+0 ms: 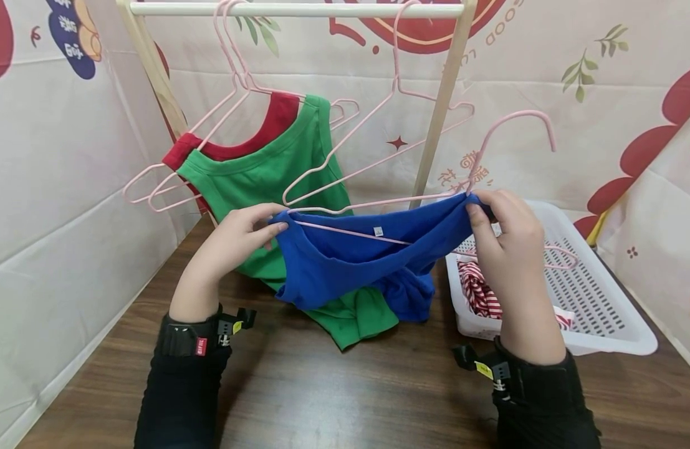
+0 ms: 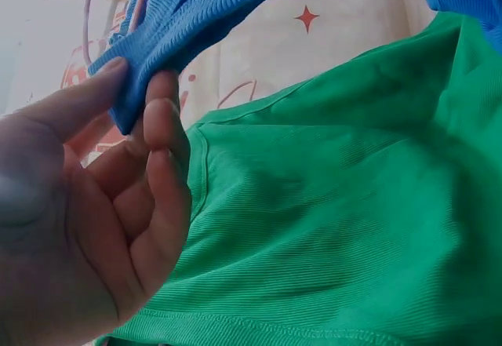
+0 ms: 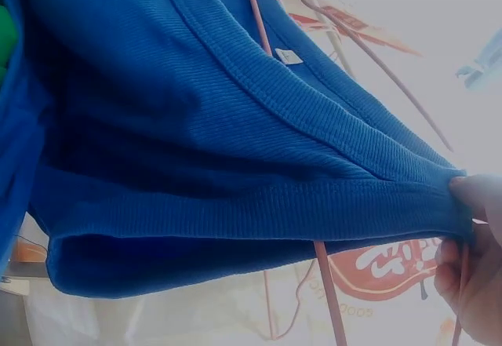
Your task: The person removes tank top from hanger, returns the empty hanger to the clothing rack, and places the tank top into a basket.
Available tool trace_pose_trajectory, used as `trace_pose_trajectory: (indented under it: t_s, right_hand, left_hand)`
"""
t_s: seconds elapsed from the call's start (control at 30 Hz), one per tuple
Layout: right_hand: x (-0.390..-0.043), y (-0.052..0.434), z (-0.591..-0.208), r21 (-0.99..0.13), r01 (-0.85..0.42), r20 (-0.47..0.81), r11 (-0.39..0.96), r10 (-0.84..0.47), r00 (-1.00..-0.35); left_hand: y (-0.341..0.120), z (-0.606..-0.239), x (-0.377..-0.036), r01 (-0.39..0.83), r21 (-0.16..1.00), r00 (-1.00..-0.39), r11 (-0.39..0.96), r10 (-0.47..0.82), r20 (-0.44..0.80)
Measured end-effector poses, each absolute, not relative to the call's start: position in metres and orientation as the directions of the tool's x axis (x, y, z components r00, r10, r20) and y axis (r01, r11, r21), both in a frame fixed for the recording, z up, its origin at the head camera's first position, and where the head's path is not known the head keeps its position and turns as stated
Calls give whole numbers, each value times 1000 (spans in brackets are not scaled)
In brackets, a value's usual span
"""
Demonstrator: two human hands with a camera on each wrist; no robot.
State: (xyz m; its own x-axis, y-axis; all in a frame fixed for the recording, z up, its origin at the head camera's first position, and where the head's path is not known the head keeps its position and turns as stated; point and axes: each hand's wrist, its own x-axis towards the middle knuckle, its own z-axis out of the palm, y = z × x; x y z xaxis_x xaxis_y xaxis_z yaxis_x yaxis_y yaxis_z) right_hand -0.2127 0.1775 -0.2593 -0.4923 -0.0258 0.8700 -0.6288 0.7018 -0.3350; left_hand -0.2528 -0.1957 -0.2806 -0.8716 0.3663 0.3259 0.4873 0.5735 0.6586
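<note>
A blue tank top [image 1: 345, 268] is stretched between both hands, with a pink hanger [image 1: 479, 146] partly inside its neck opening. My left hand [image 1: 232, 243] pinches one shoulder strap between thumb and fingers; the left wrist view shows that blue strap [image 2: 149, 56] close up. At the other strap, my right hand [image 1: 510, 243] grips the fabric near the hanger's hook. The hanger's right end sticks out past the right hand. A small white label [image 1: 378, 231] shows at the back of the neck. Behind the blue top hangs a green tank top [image 1: 266, 181].
A rack with a white rail [image 1: 300, 9] carries several pink hangers. A red top [image 1: 277, 115] hangs behind the green one; another hanger [image 1: 345, 140] is bare. On the right, a white basket [image 1: 631, 318] holds red-and-white striped cloth [image 1: 476, 290]. Everything stands on a brown wooden table [image 1: 333, 393].
</note>
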Motion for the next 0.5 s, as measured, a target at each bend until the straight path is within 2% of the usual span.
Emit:
trace_pose_trajectory:
  t_s: [0.33,0.5]
  right_hand:
    - [-212,175,-260,-342,-636,868,692,-26,-496]
    - [-213,173,-261,-321,-649,871,690,-54,-488]
  left_hand:
    - [-188,-286,-261,371,702,-924,608,315,216]
    - [-183,-288,-263,368,734,-921,571,330,206]
